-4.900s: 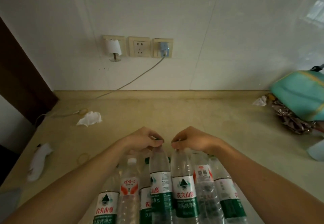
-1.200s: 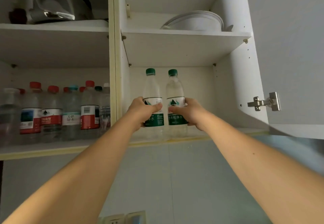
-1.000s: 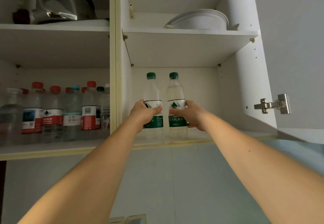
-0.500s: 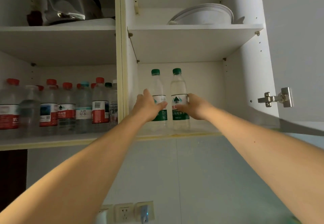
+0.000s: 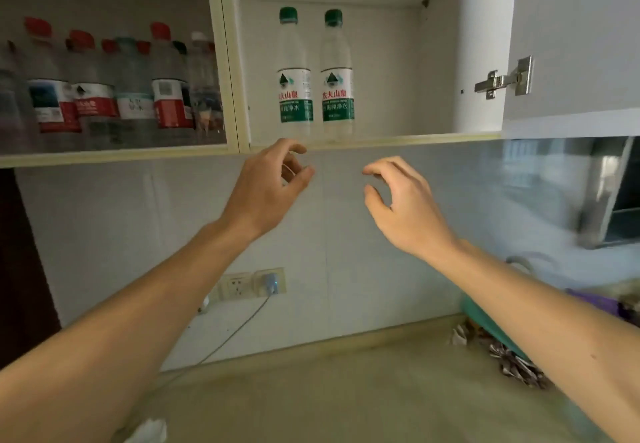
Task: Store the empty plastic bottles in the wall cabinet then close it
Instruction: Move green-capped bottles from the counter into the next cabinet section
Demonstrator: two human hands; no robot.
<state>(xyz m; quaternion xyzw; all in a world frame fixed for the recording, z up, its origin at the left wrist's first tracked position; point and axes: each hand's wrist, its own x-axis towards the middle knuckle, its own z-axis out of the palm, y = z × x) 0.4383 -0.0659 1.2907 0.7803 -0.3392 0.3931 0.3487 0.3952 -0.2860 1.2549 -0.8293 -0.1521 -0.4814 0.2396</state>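
Both of my hands are below the shelf edge and hold nothing. My left hand [image 5: 266, 189] has its fingers loosely curled, thumb apart from them; my right hand [image 5: 405, 207] is in the same relaxed, half-curled shape. Neither touches a bottle.

The two green-capped water bottles [image 5: 294, 71] [image 5: 337, 73] stand upright, side by side and nearly touching, in the right compartment of the wall cabinet [image 5: 346, 141]. They sit toward the left and a little back from the front lip, which I judge leaves room to their right for more and keeps them out of the door's path.

The left compartment holds a dense row of red-capped bottles [image 5: 97, 89], upright and packed close. That likely explains why the right compartment is being filled.

The cabinet door [image 5: 581, 37] stands swung open on the right, its metal hinge [image 5: 505, 78] exposed. Closing is not yet done.

Below, the beige countertop [image 5: 346, 390] carries a teal bag [image 5: 485, 321] at the right edge. A wall socket [image 5: 252, 285] has a charger plugged in.
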